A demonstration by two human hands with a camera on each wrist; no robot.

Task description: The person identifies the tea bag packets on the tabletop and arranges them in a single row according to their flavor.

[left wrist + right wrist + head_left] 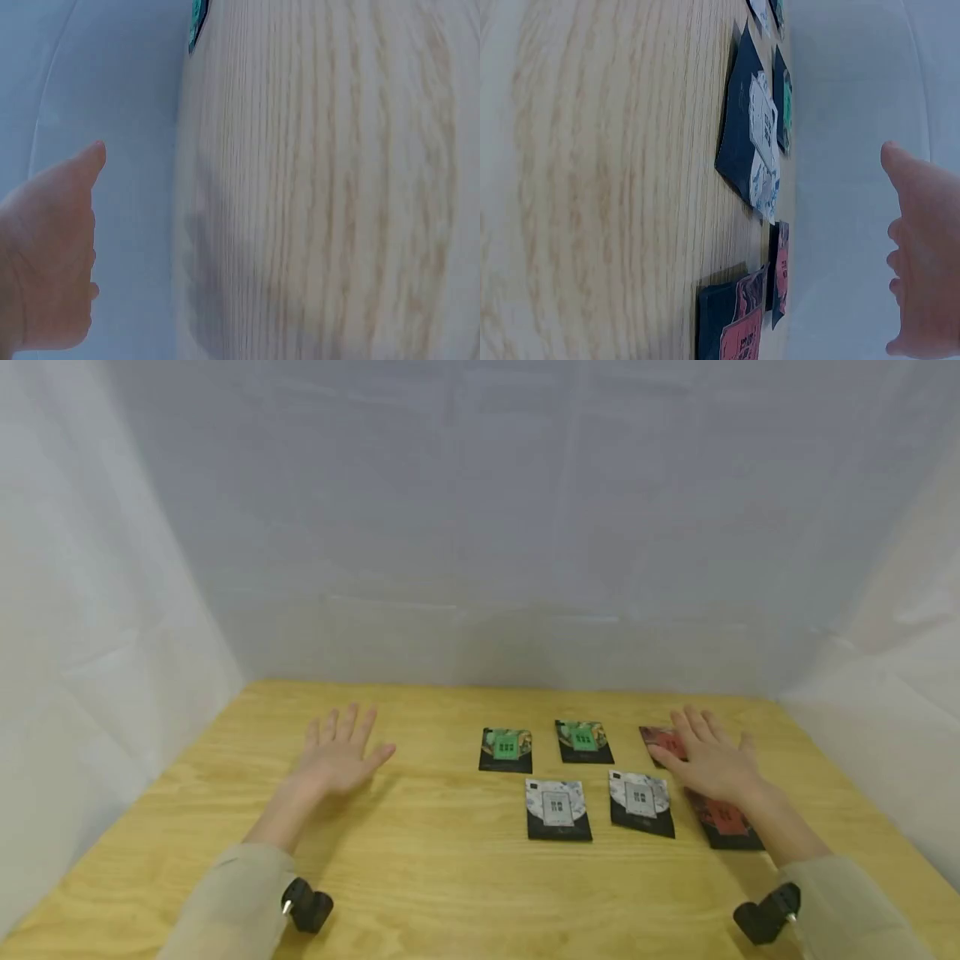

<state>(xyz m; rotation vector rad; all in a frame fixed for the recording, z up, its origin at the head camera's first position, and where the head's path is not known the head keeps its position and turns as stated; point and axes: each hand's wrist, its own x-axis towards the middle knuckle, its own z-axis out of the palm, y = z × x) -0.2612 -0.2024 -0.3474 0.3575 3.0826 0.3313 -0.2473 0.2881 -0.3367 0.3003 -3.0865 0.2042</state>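
Note:
My left hand (337, 760) hovers over the left part of the wooden table, fingers spread, holding nothing. My right hand (712, 764), fingers straight, is held above two red-and-black packets; it partly covers the far red packet (670, 743) and the near red packet (726, 822). In the right wrist view a gap shows between the hand (926, 255) and the packets. Left of it lie a white-and-black packet (641, 803) and another white packet (558, 810). Behind these are two green-and-black packets, the left green packet (506, 750) and the right green packet (584, 742).
The pale wooden table (420, 893) has white sheeting along its left and right sides and a grey-white sheet (480, 527) behind its far edge. A small black device (307, 906) is strapped to each sleeve.

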